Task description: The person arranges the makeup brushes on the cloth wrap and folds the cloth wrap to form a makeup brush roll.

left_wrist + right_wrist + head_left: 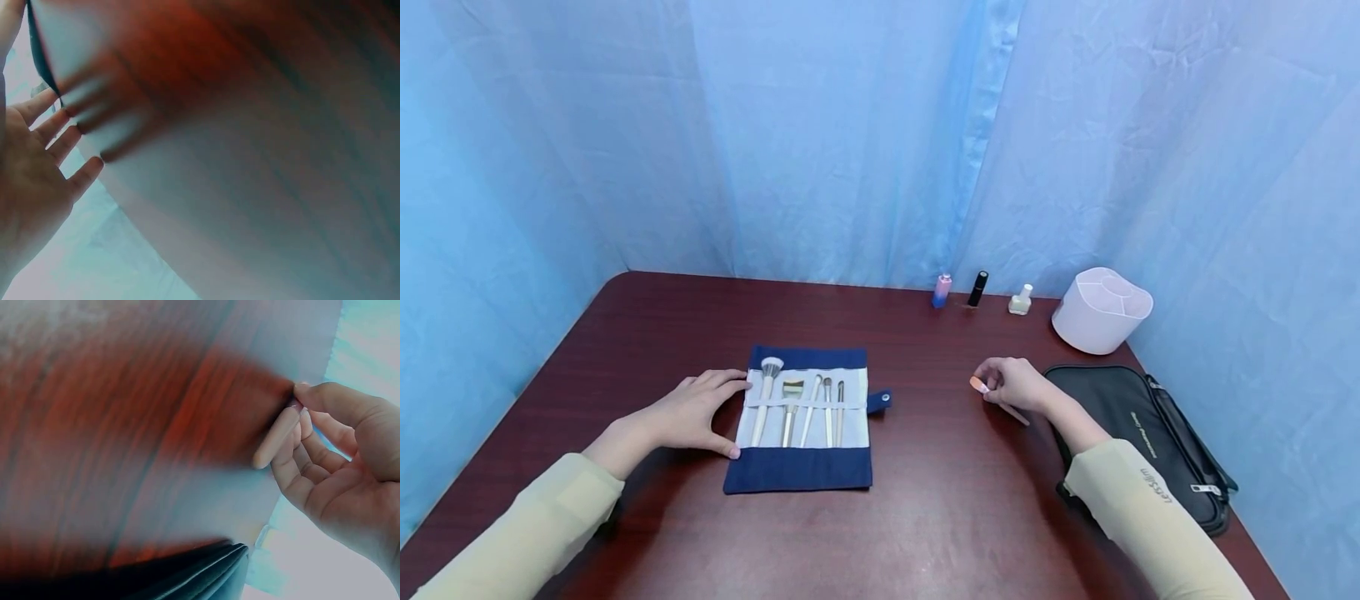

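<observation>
An unfolded navy brush roll [797,471] with a pale inside lies on the table. Several makeup brushes [763,408] stand side by side under its strap, heads toward the far side. My left hand [696,412] rests at the roll's left edge, thumb and fingers spread and touching it; the left wrist view shows the fingers [84,178] extended. Off to the right of the roll, my right hand [1015,385] pinches a small makeup brush [276,439] between thumb and fingers. Its orange tip [978,384] points left, and the beige handle slants down to the right.
A black zipped case [1120,417] lies under and beside the right forearm. At the back stand a pink-and-blue tube [942,291], a black tube [977,289], a nail polish bottle [1020,301] and a white divided holder [1093,312]. Blue curtains [850,142] hang behind the table.
</observation>
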`<state>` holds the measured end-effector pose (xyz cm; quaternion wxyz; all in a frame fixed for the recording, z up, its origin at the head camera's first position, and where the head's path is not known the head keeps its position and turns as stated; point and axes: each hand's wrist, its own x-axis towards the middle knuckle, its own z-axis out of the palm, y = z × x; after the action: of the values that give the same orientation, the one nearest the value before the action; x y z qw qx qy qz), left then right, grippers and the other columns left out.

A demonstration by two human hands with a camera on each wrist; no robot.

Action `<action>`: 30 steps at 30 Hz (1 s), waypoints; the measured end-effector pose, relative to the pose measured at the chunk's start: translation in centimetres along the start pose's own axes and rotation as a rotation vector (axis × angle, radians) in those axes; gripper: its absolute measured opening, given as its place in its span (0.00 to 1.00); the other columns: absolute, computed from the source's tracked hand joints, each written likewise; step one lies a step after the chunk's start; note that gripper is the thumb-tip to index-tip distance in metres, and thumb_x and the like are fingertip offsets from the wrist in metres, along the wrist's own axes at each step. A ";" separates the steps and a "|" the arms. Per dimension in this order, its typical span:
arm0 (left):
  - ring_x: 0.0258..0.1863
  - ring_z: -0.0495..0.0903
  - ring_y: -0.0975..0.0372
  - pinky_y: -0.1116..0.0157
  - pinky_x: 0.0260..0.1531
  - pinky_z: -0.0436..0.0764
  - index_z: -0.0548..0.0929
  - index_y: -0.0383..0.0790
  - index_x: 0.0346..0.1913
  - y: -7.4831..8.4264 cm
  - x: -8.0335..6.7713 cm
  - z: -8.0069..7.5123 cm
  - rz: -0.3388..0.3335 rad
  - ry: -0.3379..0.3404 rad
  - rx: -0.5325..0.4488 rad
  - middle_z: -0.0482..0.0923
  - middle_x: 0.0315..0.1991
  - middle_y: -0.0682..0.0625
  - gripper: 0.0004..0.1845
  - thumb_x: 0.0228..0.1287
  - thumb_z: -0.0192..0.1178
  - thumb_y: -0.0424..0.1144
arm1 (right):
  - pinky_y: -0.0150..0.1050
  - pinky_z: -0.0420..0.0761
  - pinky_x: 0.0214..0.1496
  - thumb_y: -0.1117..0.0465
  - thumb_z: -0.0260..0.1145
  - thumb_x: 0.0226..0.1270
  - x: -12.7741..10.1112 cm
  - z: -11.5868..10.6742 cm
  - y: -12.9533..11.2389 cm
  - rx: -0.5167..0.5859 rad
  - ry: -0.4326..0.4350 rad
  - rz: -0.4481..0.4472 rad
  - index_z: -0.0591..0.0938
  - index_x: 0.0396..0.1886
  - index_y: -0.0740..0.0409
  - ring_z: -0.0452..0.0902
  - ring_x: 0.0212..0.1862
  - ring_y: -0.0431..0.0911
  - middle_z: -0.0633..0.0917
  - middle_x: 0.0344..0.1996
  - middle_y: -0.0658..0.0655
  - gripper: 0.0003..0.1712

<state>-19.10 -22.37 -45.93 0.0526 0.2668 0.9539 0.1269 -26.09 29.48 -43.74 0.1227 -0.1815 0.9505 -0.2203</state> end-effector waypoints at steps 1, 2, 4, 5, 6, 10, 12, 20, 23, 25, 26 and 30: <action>0.63 0.62 0.46 0.40 0.57 0.64 0.67 0.38 0.66 0.0 0.0 -0.1 -0.001 0.004 -0.002 0.63 0.66 0.40 0.56 0.38 0.64 0.74 | 0.35 0.74 0.29 0.67 0.67 0.57 0.0 0.0 -0.1 -0.006 0.001 -0.013 0.82 0.42 0.58 0.71 0.27 0.43 0.78 0.25 0.51 0.12; 0.63 0.63 0.46 0.41 0.57 0.64 0.68 0.38 0.66 0.0 0.1 -0.1 -0.004 0.007 -0.004 0.64 0.66 0.39 0.55 0.38 0.65 0.73 | 0.35 0.74 0.29 0.67 0.67 0.57 0.0 -0.1 -0.2 -0.006 0.003 -0.019 0.82 0.41 0.58 0.72 0.27 0.42 0.78 0.25 0.51 0.10; 0.62 0.64 0.46 0.41 0.57 0.64 0.69 0.37 0.65 0.1 0.1 -0.2 -0.009 0.013 -0.019 0.65 0.65 0.39 0.53 0.40 0.66 0.70 | 0.35 0.75 0.30 0.67 0.67 0.57 -0.1 -0.2 -0.5 -0.006 0.004 -0.031 0.83 0.37 0.58 0.72 0.27 0.42 0.79 0.24 0.51 0.07; 0.61 0.64 0.46 0.41 0.56 0.65 0.69 0.36 0.65 0.3 0.1 -0.3 -0.014 0.015 -0.027 0.66 0.64 0.39 0.53 0.40 0.67 0.69 | 0.35 0.75 0.31 0.66 0.67 0.57 -0.1 -0.2 -0.7 -0.004 0.002 -0.038 0.83 0.36 0.58 0.72 0.27 0.42 0.79 0.24 0.51 0.06; 0.61 0.65 0.46 0.41 0.56 0.65 0.70 0.36 0.65 0.4 0.1 -0.3 -0.018 0.017 -0.032 0.66 0.64 0.39 0.52 0.41 0.68 0.68 | 0.35 0.76 0.31 0.66 0.67 0.58 0.0 -0.3 -0.8 -0.006 -0.001 -0.044 0.83 0.34 0.57 0.72 0.28 0.42 0.79 0.24 0.50 0.05; 0.59 0.66 0.45 0.40 0.55 0.65 0.71 0.35 0.63 0.9 -0.1 -0.5 -0.039 0.020 -0.042 0.67 0.62 0.38 0.50 0.41 0.69 0.66 | 0.35 0.76 0.32 0.63 0.66 0.60 0.0 -0.6 -1.4 0.006 -0.011 -0.043 0.81 0.33 0.55 0.73 0.27 0.42 0.79 0.23 0.50 0.02; 0.59 0.66 0.45 0.40 0.54 0.66 0.72 0.36 0.63 1.0 -0.2 -0.5 -0.049 0.021 -0.040 0.68 0.61 0.38 0.50 0.40 0.70 0.66 | 0.35 0.75 0.32 0.63 0.65 0.60 0.1 -0.8 -1.7 0.013 0.000 -0.047 0.80 0.33 0.55 0.73 0.26 0.42 0.79 0.23 0.49 0.02; 0.58 0.66 0.46 0.41 0.52 0.68 0.72 0.36 0.62 0.9 -0.3 -0.5 -0.050 0.016 -0.037 0.68 0.61 0.38 0.49 0.39 0.71 0.65 | 0.36 0.78 0.34 0.61 0.66 0.60 0.3 -1.6 -3.1 0.074 0.122 -0.111 0.81 0.35 0.53 0.74 0.31 0.43 0.80 0.27 0.50 0.03; 0.58 0.66 0.47 0.42 0.52 0.69 0.73 0.36 0.61 0.9 -0.1 -0.5 -0.047 0.015 -0.025 0.68 0.61 0.39 0.49 0.39 0.70 0.66 | 0.35 0.78 0.36 0.61 0.65 0.61 0.6 -1.9 -4.0 0.114 0.150 -0.121 0.81 0.37 0.53 0.75 0.32 0.44 0.81 0.29 0.50 0.05; 0.57 0.67 0.48 0.42 0.52 0.69 0.73 0.36 0.61 0.9 0.0 -0.5 -0.046 0.012 -0.019 0.69 0.60 0.40 0.50 0.38 0.70 0.67 | 0.36 0.78 0.36 0.61 0.64 0.62 0.7 -2.2 -4.9 0.148 0.162 -0.118 0.81 0.38 0.53 0.75 0.33 0.44 0.81 0.31 0.51 0.06; 0.57 0.67 0.48 0.42 0.52 0.69 0.73 0.37 0.61 0.9 0.0 -0.4 -0.045 0.010 -0.016 0.69 0.60 0.41 0.50 0.38 0.70 0.67 | 0.36 0.79 0.37 0.61 0.64 0.62 0.8 -2.3 -5.4 0.167 0.168 -0.119 0.81 0.39 0.53 0.76 0.34 0.44 0.81 0.31 0.51 0.06; 0.56 0.67 0.49 0.43 0.52 0.70 0.73 0.37 0.61 0.9 0.1 -0.4 -0.038 0.009 -0.012 0.69 0.60 0.42 0.50 0.38 0.70 0.67 | 0.39 0.80 0.38 0.59 0.64 0.63 1.3 -2.6 -7.3 0.267 0.183 -0.116 0.80 0.41 0.53 0.78 0.34 0.46 0.81 0.32 0.53 0.08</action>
<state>-18.81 -21.68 -45.35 0.0524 0.2479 0.9582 0.1326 -25.99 23.81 -38.34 0.0458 -0.1972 0.9080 -0.3667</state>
